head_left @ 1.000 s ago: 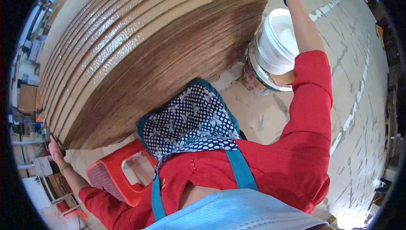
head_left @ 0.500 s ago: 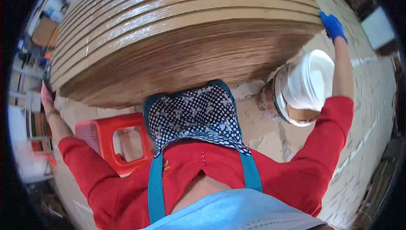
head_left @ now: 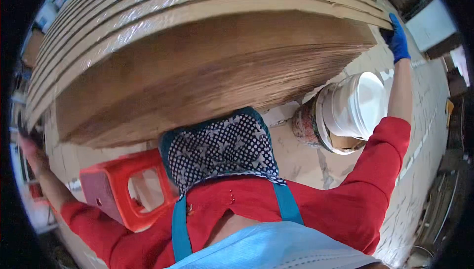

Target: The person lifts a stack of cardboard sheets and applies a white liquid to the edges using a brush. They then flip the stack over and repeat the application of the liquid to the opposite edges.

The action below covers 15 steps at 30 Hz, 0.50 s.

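A wide pile of tan sheets (head_left: 212, 8) lies in front of me, their long edges overlapping in steps with a glossy shine. The near sheets are raised at both ends and bow over the layered brown stack (head_left: 316, 64) beneath. My right hand (head_left: 399, 41), in a blue glove, is closed on the right end of the raised sheets. At their left end, my left hand (head_left: 32, 150) is smeared by motion, its fingers at the dark-looking corner. How many sheets are raised cannot be made out.
A red plastic stool (head_left: 121, 187) stands at my left. A white bucket (head_left: 348, 106) sits tilted in a stained larger bucket (head_left: 307, 123) at right, below my right forearm. Shelves and boxes line the left edge; a white box (head_left: 429, 27) stands far right.
Both hands have spread outward, the left also moving nearer to me. The near sheets have risen off the stack, and a gap with their smooth underside now shows.
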### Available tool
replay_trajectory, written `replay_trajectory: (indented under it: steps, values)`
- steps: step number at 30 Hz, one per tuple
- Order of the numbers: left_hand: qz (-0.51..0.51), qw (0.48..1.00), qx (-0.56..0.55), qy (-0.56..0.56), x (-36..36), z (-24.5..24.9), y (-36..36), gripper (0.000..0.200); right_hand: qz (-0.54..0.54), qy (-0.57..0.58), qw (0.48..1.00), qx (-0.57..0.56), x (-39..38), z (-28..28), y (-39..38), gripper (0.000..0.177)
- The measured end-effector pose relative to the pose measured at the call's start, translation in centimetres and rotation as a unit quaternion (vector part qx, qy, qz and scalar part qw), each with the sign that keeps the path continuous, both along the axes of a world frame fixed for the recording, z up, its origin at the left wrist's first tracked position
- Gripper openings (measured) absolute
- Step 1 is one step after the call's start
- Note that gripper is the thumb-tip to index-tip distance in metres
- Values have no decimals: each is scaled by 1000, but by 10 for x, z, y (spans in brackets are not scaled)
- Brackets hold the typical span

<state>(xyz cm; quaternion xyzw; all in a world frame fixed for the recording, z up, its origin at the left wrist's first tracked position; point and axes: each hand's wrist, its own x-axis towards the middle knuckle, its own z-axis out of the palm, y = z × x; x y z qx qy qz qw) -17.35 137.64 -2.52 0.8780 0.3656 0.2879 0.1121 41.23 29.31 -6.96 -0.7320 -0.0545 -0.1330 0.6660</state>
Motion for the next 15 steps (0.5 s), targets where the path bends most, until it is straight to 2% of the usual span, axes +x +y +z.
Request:
replay_trajectory:
  steps: [1, 2, 4, 5, 7, 9, 10, 11, 13, 15]
  values:
    - [-10, 999, 41, 26, -4, -12, -6, 52, -7, 87, 972, 219, -9, -1, 14, 32]
    - [-37, 996, 77, 39, -5, -27, -14, 53, -25, 87, 971, 221, -3, -17, 7, 32]
    - [-143, 980, 135, 17, 1, -62, -36, 56, -58, -31, 988, 137, 26, -65, -14, 29]
    - [-199, 969, 146, -7, 11, -77, -44, 57, -94, -169, 980, -48, 49, -86, -37, 30]
    - [-240, 961, 137, -20, 35, -88, -44, 59, -125, -284, 920, -240, 78, -101, -67, 31]
    - [-46, 988, 99, 112, 39, -79, -26, 62, -180, -84, 932, -303, 96, -92, -61, 40]
    - [51, 978, 80, 186, 37, -71, -17, 64, -176, -81, 933, -302, 93, -87, -51, 40]
    - [122, 972, 67, 191, 39, -72, -11, 62, -203, -88, 896, -385, 85, -82, -35, 44]
    - [193, 972, 38, 128, 52, -79, 0, 60, -253, -106, 798, -536, 66, -74, -8, 51]
    - [233, 968, 19, 88, 59, -81, 5, 58, -262, -98, 803, -527, 58, -71, 3, 53]
